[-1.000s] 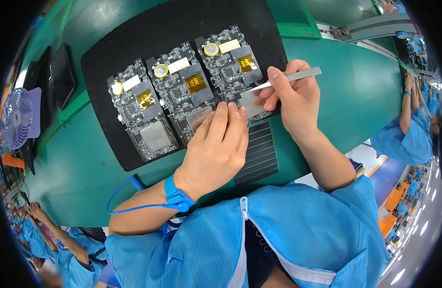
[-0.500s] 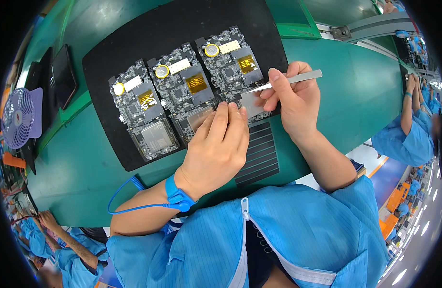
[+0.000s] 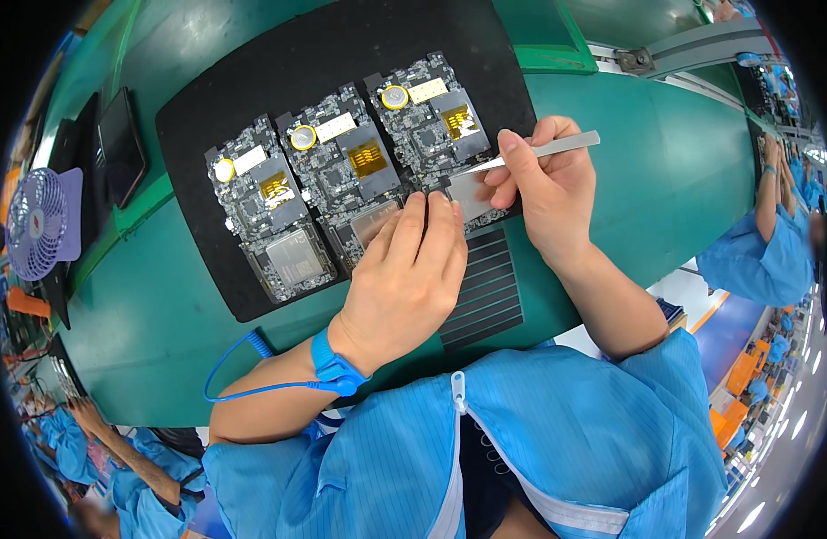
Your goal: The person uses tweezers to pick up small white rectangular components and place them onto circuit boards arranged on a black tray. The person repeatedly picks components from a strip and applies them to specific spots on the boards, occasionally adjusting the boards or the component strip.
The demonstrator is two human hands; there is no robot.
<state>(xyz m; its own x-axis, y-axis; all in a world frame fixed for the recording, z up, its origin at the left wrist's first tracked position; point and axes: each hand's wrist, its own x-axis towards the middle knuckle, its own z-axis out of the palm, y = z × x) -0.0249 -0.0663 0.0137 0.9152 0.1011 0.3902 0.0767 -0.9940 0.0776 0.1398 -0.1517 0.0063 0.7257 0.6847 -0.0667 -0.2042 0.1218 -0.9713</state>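
Three dark circuit boards lie side by side on a black mat: a left one, a middle one and a right one. Each carries a round coin cell, a pale rectangular label, an amber tape patch and a silver metal plate. My right hand is closed on silver tweezers, whose tip touches or hovers just above the right board, beside its silver plate. My left hand, its fingers stretched out, rests its fingertips at the right board's left edge, covering part of the middle board. A blue wrist strap circles my left wrist.
A black slotted strip lies on the green table below the right board. At the left are a purple fan and a dark flat device. Co-workers in blue sit at both sides.
Both my hands and the tweezers keep almost the same place. The view has shifted very slightly. At the lower left, a co-worker's hand has moved a little.
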